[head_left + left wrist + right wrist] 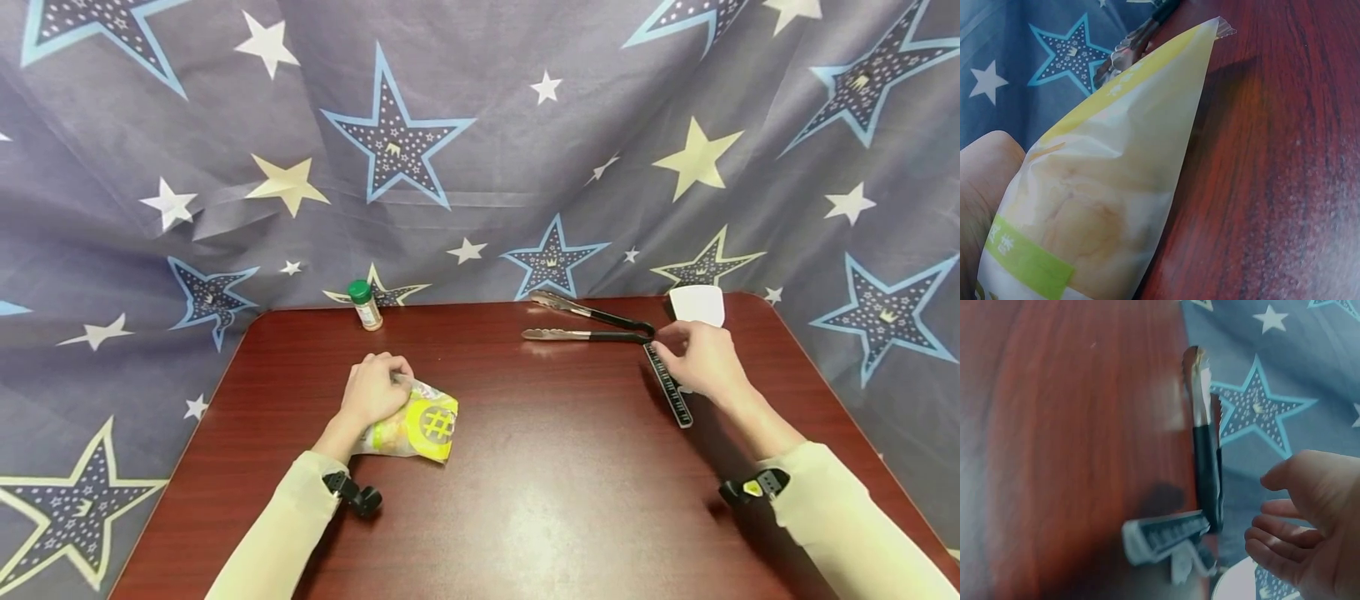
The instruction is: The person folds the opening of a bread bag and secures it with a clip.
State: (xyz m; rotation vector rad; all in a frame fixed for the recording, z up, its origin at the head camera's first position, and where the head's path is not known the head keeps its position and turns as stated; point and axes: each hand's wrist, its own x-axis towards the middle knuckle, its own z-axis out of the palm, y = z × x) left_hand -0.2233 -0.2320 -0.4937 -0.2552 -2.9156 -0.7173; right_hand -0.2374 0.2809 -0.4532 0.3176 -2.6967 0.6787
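Observation:
My left hand (377,390) grips a yellow-and-clear bag of bread (431,423) by its far side, fingers curled over it. In the left wrist view the pale bread shows through the wrapper (1091,231). My right hand (701,357) is at the back right with fingers loosely bent, nothing held between them in the right wrist view. Near its fingertips are the black handles of metal tongs (600,336), which lie spread. Below the hand lies a long black slotted strip with a pale edge (670,390); its kind is unclear.
A small seasoning bottle with a green cap (365,305) stands near the back left edge. A white object, perhaps a bowl (697,303), sits at the back right corner, partly behind my right hand. Starred cloth (480,150) hangs behind the red-brown table (525,500).

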